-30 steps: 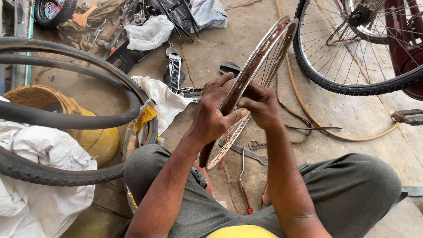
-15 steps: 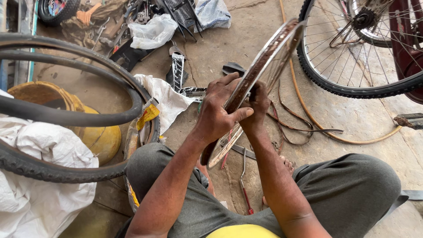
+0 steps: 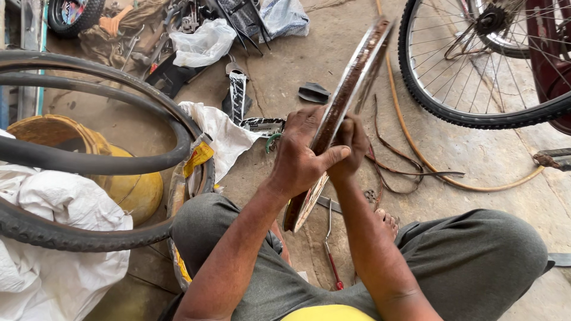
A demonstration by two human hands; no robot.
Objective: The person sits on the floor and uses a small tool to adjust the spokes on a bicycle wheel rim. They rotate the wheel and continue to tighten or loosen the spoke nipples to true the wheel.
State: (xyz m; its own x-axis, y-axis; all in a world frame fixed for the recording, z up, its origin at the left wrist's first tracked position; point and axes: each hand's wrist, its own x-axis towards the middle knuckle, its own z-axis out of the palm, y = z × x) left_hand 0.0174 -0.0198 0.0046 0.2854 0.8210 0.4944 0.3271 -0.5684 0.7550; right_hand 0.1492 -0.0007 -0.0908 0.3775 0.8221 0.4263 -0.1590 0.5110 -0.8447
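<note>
Both hands, left hand point(image 3: 300, 157) and right hand point(image 3: 351, 145), clenched in grip around upright rusty wheel rim point(image 3: 357, 77) between them.

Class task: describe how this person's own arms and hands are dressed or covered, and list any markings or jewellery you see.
Both forearms are bare with no sleeves in view. The left hand and right hand wear no gloves. No rings, watch or bands show. Grey trousers cover the legs, and a yellow garment shows at the bottom edge.

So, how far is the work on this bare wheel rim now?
Done: the rusty wheel rim carries no tyre; a loose tyre lies at the left. In hand: both hands, left hand and right hand, grip the rim, held upright between the knees. Left: the tyre is not yet on the rim.
</note>
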